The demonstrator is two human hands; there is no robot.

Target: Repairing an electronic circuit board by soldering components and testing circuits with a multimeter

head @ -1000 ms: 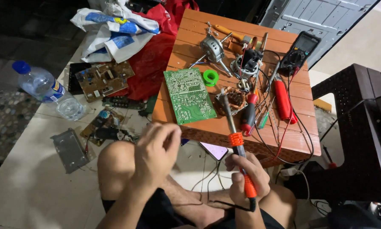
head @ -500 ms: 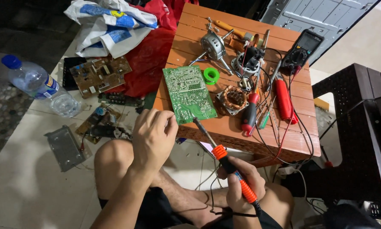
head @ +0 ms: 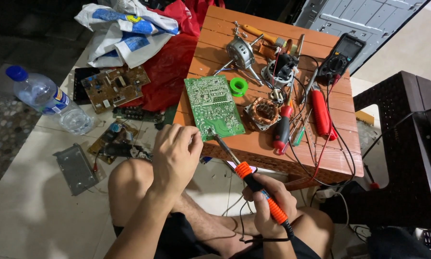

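A green circuit board (head: pixel 213 106) lies solder side up on a low orange wooden table (head: pixel 340 158). My right hand (head: pixel 265 206) grips an orange-and-black soldering iron (head: pixel 253 184) by its handle. Its metal tip rests on the board's near edge. My left hand (head: pixel 174 156) hovers at that same near corner with fingers curled and pinched together. Whether it holds anything I cannot tell.
On the table lie a green solder spool (head: pixel 238 86), a copper-wound stator (head: pixel 262 113), a small motor (head: pixel 240 52), red screwdrivers (head: pixel 320 112) and a multimeter (head: pixel 342 58). The floor holds a water bottle (head: pixel 47 98), a brown board (head: pixel 114 87), a metal plate (head: pixel 75 169) and bags (head: pixel 124 29). A dark chair (head: pixel 407 144) stands right.
My right hand tilted the soldering iron down and brought its tip onto the board's near edge. My left hand moved forward to the board's corner.
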